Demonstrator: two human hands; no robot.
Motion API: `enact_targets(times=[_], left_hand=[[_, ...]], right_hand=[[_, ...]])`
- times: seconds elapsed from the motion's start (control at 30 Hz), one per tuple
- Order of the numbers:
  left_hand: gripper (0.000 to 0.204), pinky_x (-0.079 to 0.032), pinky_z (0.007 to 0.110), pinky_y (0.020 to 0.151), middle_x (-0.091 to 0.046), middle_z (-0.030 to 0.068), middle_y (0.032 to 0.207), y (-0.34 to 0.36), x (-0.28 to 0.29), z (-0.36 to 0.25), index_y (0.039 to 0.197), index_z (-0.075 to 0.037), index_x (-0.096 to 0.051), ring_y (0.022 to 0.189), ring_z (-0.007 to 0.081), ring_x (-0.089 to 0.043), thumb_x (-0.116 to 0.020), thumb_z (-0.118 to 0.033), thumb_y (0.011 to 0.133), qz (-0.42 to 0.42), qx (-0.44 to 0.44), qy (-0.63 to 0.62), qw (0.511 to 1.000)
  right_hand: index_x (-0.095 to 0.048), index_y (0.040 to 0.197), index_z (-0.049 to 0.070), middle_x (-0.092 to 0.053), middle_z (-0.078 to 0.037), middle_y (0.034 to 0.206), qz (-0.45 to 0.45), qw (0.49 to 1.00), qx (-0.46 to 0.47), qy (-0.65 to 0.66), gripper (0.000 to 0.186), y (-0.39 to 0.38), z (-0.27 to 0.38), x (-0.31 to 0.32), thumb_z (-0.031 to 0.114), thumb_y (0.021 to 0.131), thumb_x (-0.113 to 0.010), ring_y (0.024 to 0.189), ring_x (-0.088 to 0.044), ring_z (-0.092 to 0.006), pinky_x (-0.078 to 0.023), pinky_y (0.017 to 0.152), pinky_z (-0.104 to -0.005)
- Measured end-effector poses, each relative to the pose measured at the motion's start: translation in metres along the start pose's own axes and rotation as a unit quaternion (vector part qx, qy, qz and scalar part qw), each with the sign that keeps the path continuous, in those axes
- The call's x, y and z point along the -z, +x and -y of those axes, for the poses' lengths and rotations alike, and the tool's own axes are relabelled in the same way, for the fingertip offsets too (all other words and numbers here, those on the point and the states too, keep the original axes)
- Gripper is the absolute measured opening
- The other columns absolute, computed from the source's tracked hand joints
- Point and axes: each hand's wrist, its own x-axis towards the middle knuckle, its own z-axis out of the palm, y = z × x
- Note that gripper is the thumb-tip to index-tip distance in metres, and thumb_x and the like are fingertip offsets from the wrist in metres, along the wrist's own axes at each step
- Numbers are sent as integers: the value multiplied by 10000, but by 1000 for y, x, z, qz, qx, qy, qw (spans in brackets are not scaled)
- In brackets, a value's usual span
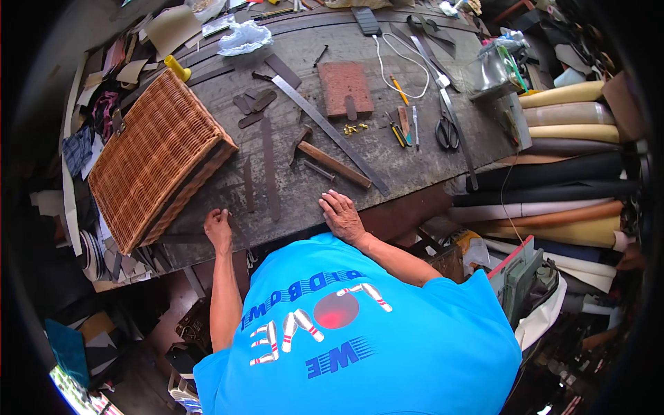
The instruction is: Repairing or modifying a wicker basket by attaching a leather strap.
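My left hand [219, 230] is at the near edge of the worktable [408, 181], its fingers curled together; whatever they may hold is too small to make out. To its left stands a brown wicker basket [159, 149], tilted in the view. My right hand [342, 216] lies on the table edge with its fingers stretched out and nothing in it. Beyond it are a wooden-handled hammer [335, 165], a short metal punch [319, 171] and a long steel ruler [332, 135]. Dark brown strips [269, 169] lie between the basket and the hammer.
Farther back are a reddish slab [344, 86], brass-coloured fittings [355, 128], rounded dark pieces [254, 102], black-handled scissors [447, 133] and a phone [366, 21] with a white cable. Rolls of material [553, 169] are stacked at right. Scraps [128, 69] crowd the left side.
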Motion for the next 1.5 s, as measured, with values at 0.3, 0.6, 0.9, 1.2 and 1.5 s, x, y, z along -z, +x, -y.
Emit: enact_targets(times=[0.3, 0.6, 0.9, 1.2, 1.5], left_hand=[[243, -499, 463, 720, -641, 181, 753, 6, 2, 4, 980, -28, -545, 773, 394, -663, -707, -195, 912, -1, -111, 145, 983], [277, -491, 532, 759, -681, 203, 862, -2, -3, -7, 992, -60, -508, 872, 438, -664, -647, -297, 957, -5, -131, 244, 961], [365, -550, 537, 746, -702, 239, 869, -19, -7, -25, 1133, -39, -509, 858, 436, -693, -579, -357, 969, -22, -103, 281, 954], [281, -531, 529, 728, -699, 217, 812, -32, -19, -27, 1058, -61, -500, 842, 431, -694, -618, -296, 958, -86, -7, 246, 965], [253, -511, 523, 729, -695, 232, 883, -46, -25, -35, 1097, -66, -504, 866, 443, -680, -610, -261, 978, -130, 25, 229, 964]], right_hand=[[-544, 1332, 64, -494, -97, 1421, -20, 999, -31, -15, 445, -2, 15, -2, 104, 895, -616, 1394, -413, -286, -331, 1155, -436], [-557, 1299, 16, -516, -156, 1401, 1, 996, -94, -9, 404, 9, 36, 4, 88, 903, -593, 1393, -417, -337, -330, 1161, -460], [-625, 1123, -3, -631, -194, 1099, -87, 983, -162, -26, 266, 63, -86, 82, 86, 873, -632, 1055, -597, -377, -477, 943, -450], [-607, 1190, 101, -573, -155, 1143, -56, 961, -241, -120, 392, 73, -228, 74, 151, 827, -746, 1083, -560, -371, -468, 946, -469], [-539, 1216, 103, -563, -160, 1131, -50, 962, -265, -49, 420, 77, -226, 76, 115, 836, -716, 1082, -562, -373, -467, 950, -481]])
